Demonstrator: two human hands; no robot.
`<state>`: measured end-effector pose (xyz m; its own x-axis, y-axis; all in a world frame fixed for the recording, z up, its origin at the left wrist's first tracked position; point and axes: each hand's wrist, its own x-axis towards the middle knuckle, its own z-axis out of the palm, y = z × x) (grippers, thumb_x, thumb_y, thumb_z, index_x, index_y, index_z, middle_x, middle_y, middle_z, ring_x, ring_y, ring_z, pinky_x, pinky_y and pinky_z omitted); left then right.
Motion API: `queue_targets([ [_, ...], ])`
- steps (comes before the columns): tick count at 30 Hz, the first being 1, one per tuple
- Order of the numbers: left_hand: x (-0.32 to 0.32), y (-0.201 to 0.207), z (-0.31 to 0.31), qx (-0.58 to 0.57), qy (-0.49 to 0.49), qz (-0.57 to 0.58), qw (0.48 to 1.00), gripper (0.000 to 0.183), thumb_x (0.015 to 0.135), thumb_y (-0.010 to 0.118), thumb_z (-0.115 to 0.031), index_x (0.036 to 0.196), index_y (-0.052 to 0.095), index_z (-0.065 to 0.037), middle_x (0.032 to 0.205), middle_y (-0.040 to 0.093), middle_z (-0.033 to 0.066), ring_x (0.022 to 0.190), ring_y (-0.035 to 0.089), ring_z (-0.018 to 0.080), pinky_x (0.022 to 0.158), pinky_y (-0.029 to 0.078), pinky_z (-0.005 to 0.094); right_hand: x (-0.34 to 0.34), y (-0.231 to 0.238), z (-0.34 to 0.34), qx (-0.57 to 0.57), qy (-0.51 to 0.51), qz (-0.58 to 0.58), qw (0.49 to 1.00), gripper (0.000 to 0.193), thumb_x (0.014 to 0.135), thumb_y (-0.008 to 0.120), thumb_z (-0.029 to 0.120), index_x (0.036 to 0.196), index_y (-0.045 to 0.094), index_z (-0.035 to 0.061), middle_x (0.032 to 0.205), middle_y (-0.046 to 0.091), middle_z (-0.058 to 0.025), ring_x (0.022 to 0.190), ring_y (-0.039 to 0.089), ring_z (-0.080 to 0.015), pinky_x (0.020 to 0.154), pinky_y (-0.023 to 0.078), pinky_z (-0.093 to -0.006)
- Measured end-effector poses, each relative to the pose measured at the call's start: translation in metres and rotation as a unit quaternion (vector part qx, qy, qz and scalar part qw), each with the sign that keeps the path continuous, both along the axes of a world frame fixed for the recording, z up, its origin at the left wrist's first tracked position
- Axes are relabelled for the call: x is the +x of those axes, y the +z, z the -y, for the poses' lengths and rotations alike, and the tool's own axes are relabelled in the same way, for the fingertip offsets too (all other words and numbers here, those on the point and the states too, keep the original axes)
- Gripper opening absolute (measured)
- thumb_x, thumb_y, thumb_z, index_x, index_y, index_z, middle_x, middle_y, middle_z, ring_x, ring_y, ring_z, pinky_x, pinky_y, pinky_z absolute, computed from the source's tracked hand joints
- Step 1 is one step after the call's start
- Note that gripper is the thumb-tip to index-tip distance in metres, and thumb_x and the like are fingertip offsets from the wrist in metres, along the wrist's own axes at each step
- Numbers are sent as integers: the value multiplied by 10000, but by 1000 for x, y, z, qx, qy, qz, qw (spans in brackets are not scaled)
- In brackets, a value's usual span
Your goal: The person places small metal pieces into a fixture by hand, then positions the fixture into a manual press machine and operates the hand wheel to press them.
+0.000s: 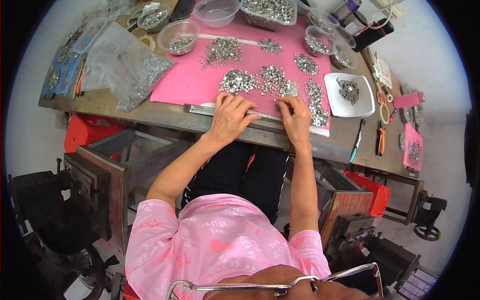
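Note:
A long narrow metal channel strip (200,109) lies along the near edge of the pink cloth, with a row of small metal links (270,119) in its right part. My left hand (230,117) is closed over the strip, fingers on its far side and thumb on its near side. My right hand (296,117) is at the strip's right end, thumb and index finger pinched together at a small metal piece (275,101). Just beyond my hands are piles of small silvery metal pieces (240,81) and a small clear bag (290,89).
The pink cloth (200,75) bears several more piles. A white tray (367,100) with darker pieces stands right, beside a toothbrush (357,142) and orange-handled pliers (381,140). A plastic bag of metal pieces (145,75) lies left. Clear tubs (216,17) line the back.

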<state>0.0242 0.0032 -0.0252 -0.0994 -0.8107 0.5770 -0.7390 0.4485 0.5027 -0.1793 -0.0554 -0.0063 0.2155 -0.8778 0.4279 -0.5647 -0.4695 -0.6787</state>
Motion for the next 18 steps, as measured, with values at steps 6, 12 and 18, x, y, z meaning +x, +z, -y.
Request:
queue_targets([
  [6,0,1,1,15,-5,-32,999,236,864,751,-273,990,693,-82,795,604,28,795,577,214,949,362,410,2,-5,11,7,15,-59,998,102,849,741,89,946,731,58,840,623,-89,792,614,-267,737,450,-402],
  [12,12,1,1,54,-63,-79,993,119,906,692,-165,941,644,-62,846,617,50,819,579,228,956,360,410,8,-5,12,-54,27,-138,989,69,862,717,93,909,697,47,858,620,-88,866,607,-286,790,405,-414],
  [18,12,4,0,37,-71,-3,997,95,906,663,-143,922,605,-70,901,588,54,875,557,257,972,348,423,16,6,-22,-39,87,-60,994,39,875,692,50,903,678,28,846,623,-91,817,601,-287,773,418,-392],
])
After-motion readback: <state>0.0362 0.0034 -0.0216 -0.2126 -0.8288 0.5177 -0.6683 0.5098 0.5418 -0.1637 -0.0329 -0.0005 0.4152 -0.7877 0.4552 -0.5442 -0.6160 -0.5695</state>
